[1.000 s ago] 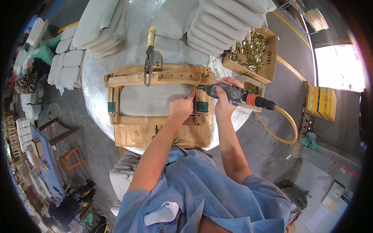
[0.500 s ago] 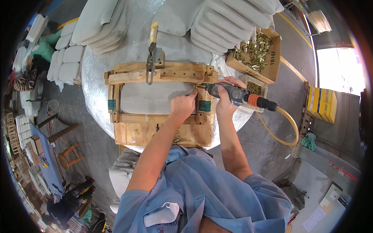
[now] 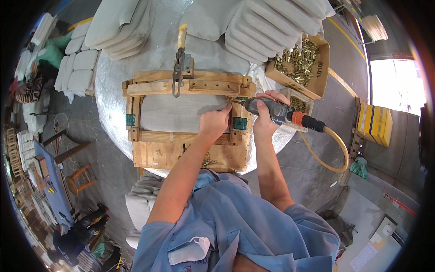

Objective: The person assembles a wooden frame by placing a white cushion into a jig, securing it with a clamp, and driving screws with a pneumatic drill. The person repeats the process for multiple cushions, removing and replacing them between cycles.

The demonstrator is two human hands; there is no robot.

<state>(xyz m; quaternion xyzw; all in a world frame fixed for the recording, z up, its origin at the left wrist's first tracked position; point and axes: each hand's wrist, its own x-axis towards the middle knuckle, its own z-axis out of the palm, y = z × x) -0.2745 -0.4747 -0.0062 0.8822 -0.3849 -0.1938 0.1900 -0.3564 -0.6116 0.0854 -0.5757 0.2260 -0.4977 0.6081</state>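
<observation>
A grey upholstered pad (image 3: 172, 113) lies inside a wooden jig frame (image 3: 158, 136) at the middle of the bench. My left hand (image 3: 214, 122) rests over the pad's right end, its fingers bent and the fingertips at the frame's inner right corner. Whatever they pinch there is too small to make out. Wrapped round a grey and black air screwdriver (image 3: 276, 110) with an orange collar is my right hand (image 3: 265, 124). The driver lies nearly level, its tip pointing left at that corner, close to my left fingertips. A metal toggle clamp (image 3: 178, 72) reaches over the jig's far bar.
Stacks of grey cushions (image 3: 258, 31) stand beyond the jig. At the right is a cardboard box (image 3: 317, 68) of brass-coloured hardware, with a smaller tray of screws (image 3: 297, 103) nearer. The yellow air hose (image 3: 342, 149) loops off to the right. Loose fasteners (image 3: 208, 161) lie on the jig's near board.
The driver and my right hand have shifted very slightly to the right. My left hand stays at the same corner of the jig.
</observation>
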